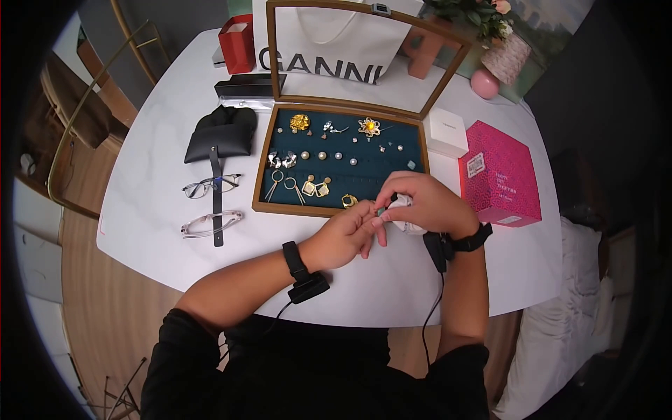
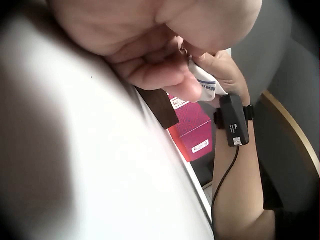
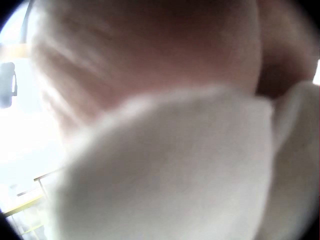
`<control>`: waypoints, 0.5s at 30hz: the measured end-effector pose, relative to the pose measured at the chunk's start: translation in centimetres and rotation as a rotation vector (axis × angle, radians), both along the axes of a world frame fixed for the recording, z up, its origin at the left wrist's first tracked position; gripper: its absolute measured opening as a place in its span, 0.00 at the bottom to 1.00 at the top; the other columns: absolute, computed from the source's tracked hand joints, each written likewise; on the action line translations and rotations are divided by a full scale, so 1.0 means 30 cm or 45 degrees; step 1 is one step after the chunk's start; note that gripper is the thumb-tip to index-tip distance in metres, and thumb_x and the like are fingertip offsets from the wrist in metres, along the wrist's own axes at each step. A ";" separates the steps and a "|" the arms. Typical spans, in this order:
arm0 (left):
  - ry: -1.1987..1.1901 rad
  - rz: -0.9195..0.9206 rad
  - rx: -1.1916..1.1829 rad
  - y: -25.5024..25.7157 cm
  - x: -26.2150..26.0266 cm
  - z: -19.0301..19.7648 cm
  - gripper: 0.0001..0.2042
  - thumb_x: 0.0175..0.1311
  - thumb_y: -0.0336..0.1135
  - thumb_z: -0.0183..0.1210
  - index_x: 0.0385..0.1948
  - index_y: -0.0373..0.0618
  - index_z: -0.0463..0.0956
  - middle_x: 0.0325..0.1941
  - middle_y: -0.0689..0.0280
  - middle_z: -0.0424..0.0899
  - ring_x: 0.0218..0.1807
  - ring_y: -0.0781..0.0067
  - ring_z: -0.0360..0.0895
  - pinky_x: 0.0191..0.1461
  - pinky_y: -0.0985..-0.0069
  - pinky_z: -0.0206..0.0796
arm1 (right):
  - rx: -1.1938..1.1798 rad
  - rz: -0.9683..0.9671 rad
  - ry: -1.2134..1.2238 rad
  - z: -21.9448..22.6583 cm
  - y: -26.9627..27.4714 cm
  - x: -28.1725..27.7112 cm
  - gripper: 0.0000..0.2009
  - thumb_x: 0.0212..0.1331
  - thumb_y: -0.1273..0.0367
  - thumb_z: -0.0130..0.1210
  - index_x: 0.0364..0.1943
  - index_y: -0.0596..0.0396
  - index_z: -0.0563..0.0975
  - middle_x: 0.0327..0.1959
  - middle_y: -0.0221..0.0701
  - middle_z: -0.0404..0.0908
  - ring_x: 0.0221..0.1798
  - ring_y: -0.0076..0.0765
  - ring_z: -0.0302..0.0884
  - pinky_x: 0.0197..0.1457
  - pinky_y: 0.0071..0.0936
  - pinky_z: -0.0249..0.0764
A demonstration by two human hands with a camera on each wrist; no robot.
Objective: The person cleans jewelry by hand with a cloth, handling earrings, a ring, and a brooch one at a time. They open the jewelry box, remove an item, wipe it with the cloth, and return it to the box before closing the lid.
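At the front edge of a wooden jewelry case, my two hands meet over the white table. My left hand pinches a small piece of jewelry with a greenish stone, mostly covered by fingers. My right hand grips a white cloth against that piece. Blue markings show on the cloth in the left wrist view, while in the right wrist view the cloth fills the foreground beneath the palm. A gold ring-like piece lies in the case beside my left fingertips.
The case's glass lid stands raised. Earrings and brooches lie on the dark green lining. Two pairs of glasses and a black pouch lie left; a white box and pink box stand right. A GANNI bag stands behind.
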State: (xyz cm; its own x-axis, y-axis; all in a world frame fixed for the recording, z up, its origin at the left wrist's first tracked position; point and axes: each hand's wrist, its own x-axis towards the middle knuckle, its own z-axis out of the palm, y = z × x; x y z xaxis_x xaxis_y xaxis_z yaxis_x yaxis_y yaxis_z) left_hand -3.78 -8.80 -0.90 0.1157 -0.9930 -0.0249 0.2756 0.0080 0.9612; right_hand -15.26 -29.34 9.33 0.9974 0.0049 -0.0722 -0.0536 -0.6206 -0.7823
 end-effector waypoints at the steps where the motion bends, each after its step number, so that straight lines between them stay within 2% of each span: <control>1: -0.041 -0.005 0.004 0.002 -0.001 -0.001 0.10 0.92 0.40 0.47 0.54 0.44 0.73 0.41 0.66 0.87 0.29 0.83 0.78 0.36 0.83 0.70 | 0.057 -0.053 -0.030 -0.016 0.009 -0.020 0.11 0.62 0.68 0.74 0.44 0.57 0.88 0.43 0.32 0.84 0.48 0.34 0.85 0.55 0.28 0.78; 3: -0.113 -0.008 0.010 0.009 -0.008 0.002 0.11 0.92 0.39 0.47 0.51 0.44 0.76 0.39 0.66 0.87 0.29 0.83 0.76 0.36 0.83 0.70 | 0.181 -0.143 -0.018 -0.027 0.030 -0.054 0.10 0.63 0.72 0.74 0.46 0.58 0.88 0.47 0.30 0.84 0.51 0.29 0.84 0.56 0.26 0.78; 6: -0.183 0.003 0.008 0.013 -0.012 0.013 0.13 0.92 0.39 0.48 0.46 0.43 0.78 0.37 0.68 0.86 0.30 0.83 0.75 0.37 0.82 0.71 | 0.561 -0.164 -0.101 -0.131 0.024 -0.100 0.09 0.66 0.77 0.72 0.48 0.59 0.88 0.50 0.30 0.83 0.53 0.28 0.83 0.57 0.25 0.78; 7: -0.188 0.007 0.007 0.013 -0.011 0.015 0.14 0.92 0.39 0.47 0.45 0.43 0.79 0.37 0.69 0.86 0.31 0.83 0.75 0.37 0.81 0.72 | 0.611 -0.164 -0.093 -0.144 0.026 -0.108 0.10 0.66 0.81 0.70 0.50 0.60 0.87 0.52 0.32 0.82 0.55 0.28 0.83 0.59 0.25 0.79; 15: -0.166 0.017 0.042 0.014 -0.011 0.010 0.14 0.91 0.38 0.48 0.48 0.43 0.81 0.37 0.71 0.84 0.33 0.84 0.76 0.38 0.81 0.73 | 0.660 -0.114 -0.182 -0.191 0.006 -0.121 0.11 0.65 0.83 0.70 0.50 0.62 0.88 0.53 0.34 0.83 0.56 0.30 0.84 0.61 0.26 0.80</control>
